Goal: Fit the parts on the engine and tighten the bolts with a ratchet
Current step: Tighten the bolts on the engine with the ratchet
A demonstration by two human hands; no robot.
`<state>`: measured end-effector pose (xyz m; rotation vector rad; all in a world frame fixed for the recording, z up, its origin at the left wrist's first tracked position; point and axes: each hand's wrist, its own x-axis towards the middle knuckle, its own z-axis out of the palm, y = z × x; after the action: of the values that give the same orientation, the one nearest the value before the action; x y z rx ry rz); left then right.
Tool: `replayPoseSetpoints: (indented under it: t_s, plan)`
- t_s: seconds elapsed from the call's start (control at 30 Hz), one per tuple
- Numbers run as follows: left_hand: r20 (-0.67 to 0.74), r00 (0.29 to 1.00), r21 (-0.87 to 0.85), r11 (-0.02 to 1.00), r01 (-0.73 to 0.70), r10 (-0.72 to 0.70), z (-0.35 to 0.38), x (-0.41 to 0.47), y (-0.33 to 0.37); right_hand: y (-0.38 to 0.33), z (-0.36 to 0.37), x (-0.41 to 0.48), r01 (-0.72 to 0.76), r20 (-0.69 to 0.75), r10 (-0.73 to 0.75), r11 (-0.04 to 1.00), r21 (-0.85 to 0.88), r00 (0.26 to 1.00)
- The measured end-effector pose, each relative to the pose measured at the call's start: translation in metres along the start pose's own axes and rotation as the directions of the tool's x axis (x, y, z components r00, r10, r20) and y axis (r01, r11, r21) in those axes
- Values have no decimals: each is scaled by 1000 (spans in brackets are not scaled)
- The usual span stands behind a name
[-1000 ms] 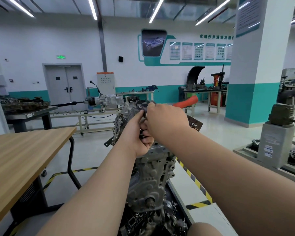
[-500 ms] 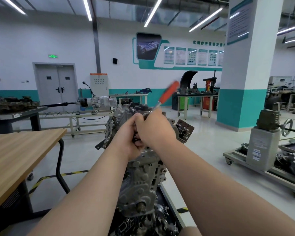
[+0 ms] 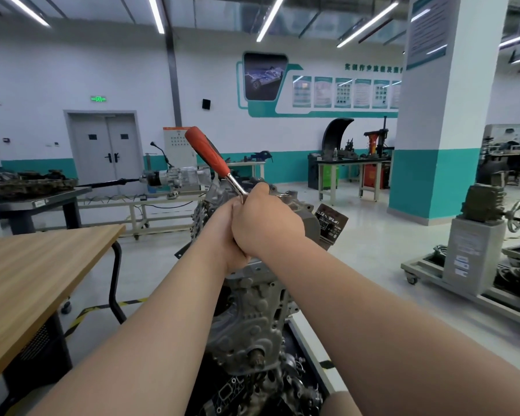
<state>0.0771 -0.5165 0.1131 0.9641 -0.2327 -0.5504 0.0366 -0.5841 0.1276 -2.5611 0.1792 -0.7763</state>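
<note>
Head camera shows your right hand (image 3: pixel 264 223) clenched round the steel shank of the ratchet (image 3: pixel 207 151) atop the engine (image 3: pixel 252 319), red handle tilting up-left. Your left hand (image 3: pixel 221 235) presses against the right; its fingers are hidden, so I cannot tell its grip.

Left grip (image 3: pixel 222 235) and right grip (image 3: pixel 266 225) — bare, like both forearms (image 3: pixel 150 319) (uncovered from wrist upward)

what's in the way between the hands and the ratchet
Nothing visible. The right hand grips the ratchet by its shaft atop the engine, the left hand close against it; its socket end is hidden under them.
</note>
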Motion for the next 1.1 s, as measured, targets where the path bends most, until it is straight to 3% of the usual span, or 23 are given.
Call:
replayPoseSetpoints:
  t_s: [0.23,0.47,0.63,0.77,0.97,1.1]
  plan:
    - [-171,985,53,998,-28,37,7,-3,4,-2,-15,13,43,-41,-49,989,-145,998]
    - [-180,981,69,996,-62,74,2,-1,-5,-6,-8,13,-55,116,44,994,91,992]
    - [-152,984,109,991,-78,94,7,-7,-4,-9,-13,11,-268,226,177,833,484,958]
    - [-155,983,142,987,-72,94,6,-7,-4,-9,-11,6,-306,247,207,817,488,947]
    - [-211,974,168,985,-42,77,3,-6,-3,-8,-13,8,-218,230,140,907,360,963]
    - [-173,982,187,982,-38,71,2,-4,-1,-9,-12,8,-248,254,145,861,443,956]
